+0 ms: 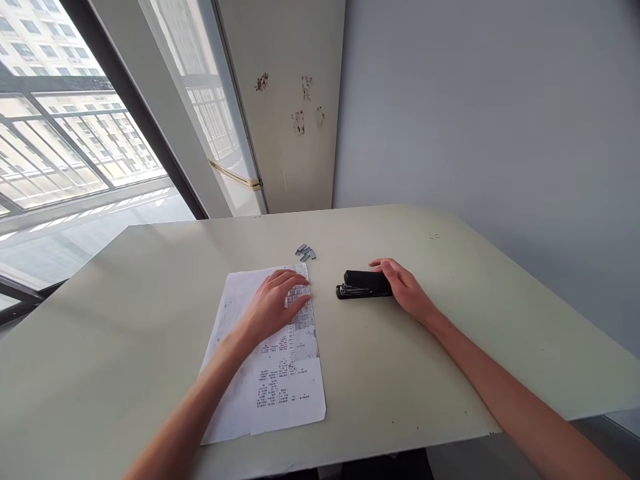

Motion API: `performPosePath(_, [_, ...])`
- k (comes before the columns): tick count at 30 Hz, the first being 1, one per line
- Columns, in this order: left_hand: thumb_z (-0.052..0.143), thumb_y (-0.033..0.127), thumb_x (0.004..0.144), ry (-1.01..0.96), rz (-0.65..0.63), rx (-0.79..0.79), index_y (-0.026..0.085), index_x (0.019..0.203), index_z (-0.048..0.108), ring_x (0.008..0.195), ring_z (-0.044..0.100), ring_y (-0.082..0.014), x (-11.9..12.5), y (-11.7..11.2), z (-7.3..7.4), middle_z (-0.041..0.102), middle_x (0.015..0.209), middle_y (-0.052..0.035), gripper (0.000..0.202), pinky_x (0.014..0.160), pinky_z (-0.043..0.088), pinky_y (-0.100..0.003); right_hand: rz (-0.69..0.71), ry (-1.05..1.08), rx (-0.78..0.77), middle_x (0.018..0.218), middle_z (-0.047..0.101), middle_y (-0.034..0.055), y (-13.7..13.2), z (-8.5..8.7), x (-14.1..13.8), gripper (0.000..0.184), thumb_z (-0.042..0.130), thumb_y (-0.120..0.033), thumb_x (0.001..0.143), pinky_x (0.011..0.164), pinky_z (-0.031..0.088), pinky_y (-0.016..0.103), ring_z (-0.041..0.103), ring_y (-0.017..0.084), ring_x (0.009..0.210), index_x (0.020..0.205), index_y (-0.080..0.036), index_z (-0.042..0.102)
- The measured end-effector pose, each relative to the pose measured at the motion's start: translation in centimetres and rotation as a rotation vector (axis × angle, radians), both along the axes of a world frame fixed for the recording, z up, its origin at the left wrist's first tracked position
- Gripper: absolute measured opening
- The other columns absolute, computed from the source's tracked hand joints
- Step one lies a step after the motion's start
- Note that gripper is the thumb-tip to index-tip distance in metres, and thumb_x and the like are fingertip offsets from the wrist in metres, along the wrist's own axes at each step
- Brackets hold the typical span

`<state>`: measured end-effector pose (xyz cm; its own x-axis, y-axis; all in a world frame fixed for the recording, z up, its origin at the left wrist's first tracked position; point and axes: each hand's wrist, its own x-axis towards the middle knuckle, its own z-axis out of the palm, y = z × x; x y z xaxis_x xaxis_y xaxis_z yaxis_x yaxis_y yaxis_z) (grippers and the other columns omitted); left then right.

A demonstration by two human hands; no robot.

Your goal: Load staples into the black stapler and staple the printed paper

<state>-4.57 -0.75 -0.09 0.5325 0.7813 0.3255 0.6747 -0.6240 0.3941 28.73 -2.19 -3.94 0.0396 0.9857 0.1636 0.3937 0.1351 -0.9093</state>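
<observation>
A stack of printed white paper sheets (280, 380) lies on the pale table (425, 373) in front of me. My left hand (275, 305) rests flat on the upper part of the sheets, fingers stretched out. To the right lies a black stapler (361, 284), its mouth pointing left. My right hand (403, 285) is curled over the stapler's rear end, fingers wrapped on it. A small pile of loose staple strips (305, 252) sits just beyond the top edge of the paper.
A grey wall (490, 120) stands behind the table on the right. A worn beige panel (287, 100) fills the far corner. A large window with a dark frame (130, 113) runs along the left.
</observation>
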Motion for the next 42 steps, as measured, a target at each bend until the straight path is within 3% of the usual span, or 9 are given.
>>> performPosePath(4, [0.067,0.047,0.100,-0.021,-0.056,0.000,0.025,0.120,0.071,0.126,0.063,-0.0309,5.9,0.8,-0.6,0.074,0.127,-0.0072,0.030,0.108,0.051,-0.049,0.096,-0.033,-0.020,0.083,0.070,0.0052,-0.4,0.9,-0.1,0.060,0.040,-0.076,0.100,0.073,0.051,0.039,0.064,0.027,0.086,0.099,-0.027,0.073])
performPosePath(8, [0.063,0.045,0.103,-0.004,-0.070,0.005,0.023,0.105,0.075,0.117,0.067,-0.0318,8.8,1.6,-1.4,0.077,0.116,-0.0083,0.026,0.101,0.052,-0.050,0.108,-0.035,-0.019,0.077,0.064,0.0026,-0.4,1.3,-0.2,0.060,0.042,-0.078,0.098,0.066,0.047,0.035,0.057,0.023,0.075,0.090,-0.026,0.071])
performPosePath(11, [0.057,0.046,0.105,0.011,-0.072,0.009,0.023,0.101,0.075,0.112,0.067,-0.0322,8.4,1.6,-1.2,0.078,0.110,-0.0084,0.029,0.097,0.052,-0.050,0.094,-0.029,-0.014,0.073,0.060,0.0019,-0.3,1.3,-0.2,0.061,0.042,-0.079,0.097,0.063,0.044,0.035,0.053,0.022,0.071,0.089,-0.025,0.070])
performPosePath(19, [0.055,0.055,0.105,0.037,-0.095,-0.026,0.025,0.101,0.074,0.103,0.069,-0.0287,3.8,-0.4,0.5,0.078,0.105,-0.0065,0.035,0.095,0.053,-0.047,0.081,-0.011,-0.015,0.063,0.042,-0.0022,-0.6,1.1,-0.5,0.060,0.043,-0.080,0.096,0.058,0.033,0.033,0.038,0.018,0.061,0.081,-0.025,0.063])
performPosePath(23, [0.064,0.062,0.098,0.033,-0.105,-0.070,0.029,0.101,0.075,0.104,0.071,-0.0245,2.7,-0.8,0.7,0.078,0.107,-0.0020,0.035,0.097,0.054,-0.041,0.102,0.001,-0.023,0.063,0.034,-0.0038,-1.0,1.2,-0.6,0.058,0.046,-0.078,0.096,0.058,0.028,0.033,0.030,0.017,0.060,0.077,-0.025,0.059])
performPosePath(27, [0.056,0.060,0.103,-0.015,0.091,-0.057,0.026,0.109,0.073,0.104,0.069,-0.0251,2.5,1.3,0.3,0.077,0.107,-0.0046,0.039,0.092,0.055,-0.040,0.120,0.008,-0.021,0.066,0.034,-0.0033,-1.2,1.3,-0.7,0.057,0.047,-0.077,0.097,0.058,0.026,0.033,0.029,0.017,0.061,0.075,-0.024,0.057])
performPosePath(33, [0.069,0.042,0.093,-0.017,0.395,-0.033,0.017,0.103,0.072,0.115,0.062,-0.0387,3.9,7.5,-1.1,0.070,0.110,-0.0163,0.027,0.101,0.048,-0.056,0.155,0.003,-0.013,0.067,0.038,-0.0029,-1.2,1.2,-0.6,0.055,0.048,-0.074,0.098,0.059,0.027,0.033,0.031,0.016,0.062,0.074,-0.024,0.056])
performPosePath(37, [0.072,0.043,0.091,-0.029,0.418,-0.059,0.020,0.085,0.069,0.115,0.062,-0.0398,5.0,8.8,-0.8,0.070,0.107,-0.0156,0.024,0.102,0.048,-0.057,0.157,0.001,0.001,0.066,0.041,-0.0029,-1.2,1.2,-0.6,0.056,0.048,-0.074,0.098,0.059,0.029,0.033,0.033,0.016,0.061,0.074,-0.024,0.058])
performPosePath(42, [0.059,0.050,0.101,-0.131,0.296,-0.122,0.021,0.094,0.065,0.091,0.071,-0.0259,5.3,6.0,0.8,0.075,0.105,-0.0088,0.030,0.085,0.056,-0.041,0.163,-0.007,-0.008,0.067,0.041,-0.0021,-0.9,1.1,-0.5,0.057,0.046,-0.075,0.098,0.059,0.027,0.033,0.031,0.017,0.062,0.076,-0.024,0.059])
